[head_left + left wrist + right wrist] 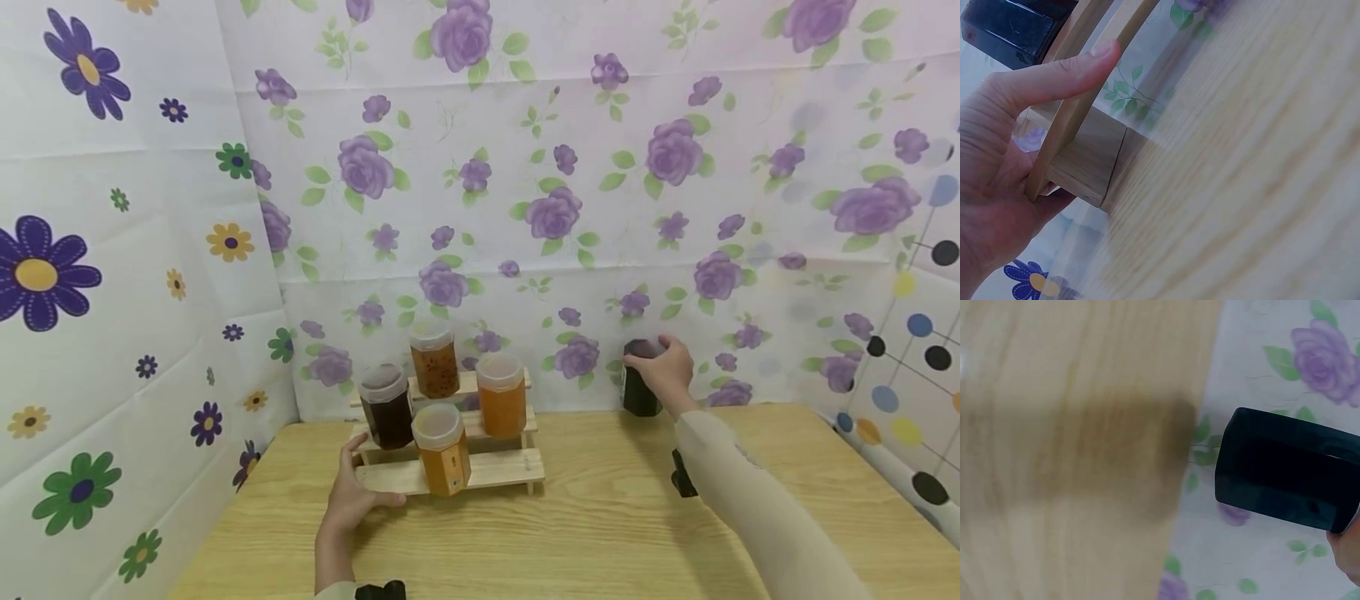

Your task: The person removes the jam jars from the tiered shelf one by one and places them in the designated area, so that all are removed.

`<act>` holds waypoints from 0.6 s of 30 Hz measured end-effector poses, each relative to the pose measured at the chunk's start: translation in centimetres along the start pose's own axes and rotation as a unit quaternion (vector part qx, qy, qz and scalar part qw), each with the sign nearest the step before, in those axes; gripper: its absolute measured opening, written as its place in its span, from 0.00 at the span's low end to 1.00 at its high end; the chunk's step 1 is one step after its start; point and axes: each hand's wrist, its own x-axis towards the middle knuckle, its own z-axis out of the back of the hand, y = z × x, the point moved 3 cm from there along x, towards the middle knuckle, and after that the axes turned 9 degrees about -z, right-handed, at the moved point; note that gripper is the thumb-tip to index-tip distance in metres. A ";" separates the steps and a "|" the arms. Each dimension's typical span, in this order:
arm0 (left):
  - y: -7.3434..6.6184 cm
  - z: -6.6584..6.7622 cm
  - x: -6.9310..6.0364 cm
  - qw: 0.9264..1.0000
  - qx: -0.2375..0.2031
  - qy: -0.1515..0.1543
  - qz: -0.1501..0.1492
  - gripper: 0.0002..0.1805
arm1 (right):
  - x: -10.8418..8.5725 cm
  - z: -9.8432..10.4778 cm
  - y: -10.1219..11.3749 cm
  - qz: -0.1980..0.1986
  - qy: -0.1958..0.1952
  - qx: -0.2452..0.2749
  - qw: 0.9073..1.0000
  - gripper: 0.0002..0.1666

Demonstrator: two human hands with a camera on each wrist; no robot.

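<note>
At the left end of a stepped wooden rack [510,472], my left hand [351,498] grips the lowest board. The left wrist view shows the thumb [1082,69] across that board and the other fingers partly hidden behind it. On the rack stand a dark jar [388,417], a speckled amber jar [437,371], an orange jar [502,404] and a labelled golden jar [447,467], all with pale lids. Away to the right, my right hand [670,371] holds another dark jar [639,392] by its upper part. Its base [1229,459] is raised off the table, near the back edge.
The rack stands on a wood-grain table [600,517]. A purple-rose cloth wall [570,208] rises directly behind the table. Flowered cloth [150,333] closes the left side and dotted cloth [907,358] the right.
</note>
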 end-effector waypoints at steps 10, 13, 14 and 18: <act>-0.6 -0.1 0.2 1.000 0.000 0.001 0.002 0.68 | -0.8 -0.6 -3.9 -0.013 0.021 0.015 1.000 0.51; -0.5 0.1 0.0 1.000 -0.003 0.001 0.007 0.69 | -0.8 -0.8 -4.0 -0.010 0.022 0.026 0.999 0.51; -0.4 0.1 -0.1 1.000 -0.004 0.002 0.008 0.69 | -0.8 -0.9 -4.1 -0.011 0.023 0.027 0.999 0.50; -0.2 0.0 -0.2 1.000 -0.006 0.007 0.010 0.69 | -0.6 -1.0 -4.4 -0.015 0.021 0.033 0.999 0.49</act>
